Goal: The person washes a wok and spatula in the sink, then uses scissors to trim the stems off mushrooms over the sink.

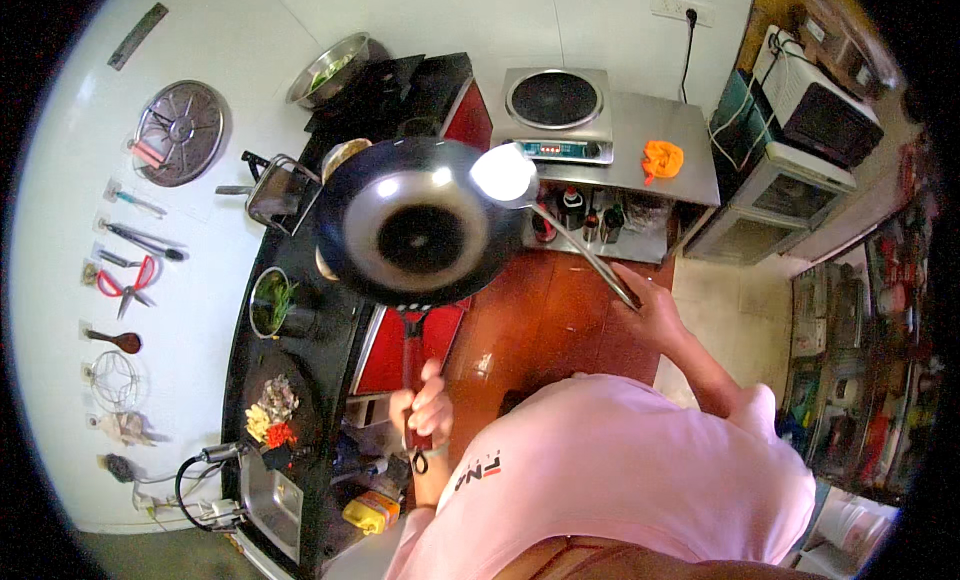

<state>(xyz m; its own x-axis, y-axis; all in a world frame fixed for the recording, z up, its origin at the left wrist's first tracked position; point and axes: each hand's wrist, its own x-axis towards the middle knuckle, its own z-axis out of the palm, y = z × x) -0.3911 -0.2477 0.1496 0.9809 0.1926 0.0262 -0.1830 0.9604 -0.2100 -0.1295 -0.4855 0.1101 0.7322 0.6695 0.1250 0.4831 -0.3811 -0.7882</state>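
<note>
You're holding round black metal wok (pixel 420 238) ahead of left hand (pixel 428 412), fingers wrapped around dark-red handle (pixel 412 350); right hand (pixel 650 305), fingers curled closed, is gripping long silver round-headed utensil (pixel 505 174), head overlapping wok's rim, forward-left.

On the front of my pink shirt (pixel 640 460) I have bold block lettering (pixel 484 468), dark with a touch of red, and a smaller, thinner row beside it. The steel-coloured induction cooktop (pixel 557 101) carries a teal control panel (pixel 558 151) along its front edge, where a few red digits glow. Below it, a dark bottle (pixel 571 212) shows a patch like a label, and a yellow package (pixel 371 513) bears a printed orange patch, both too small for me to read.
</note>
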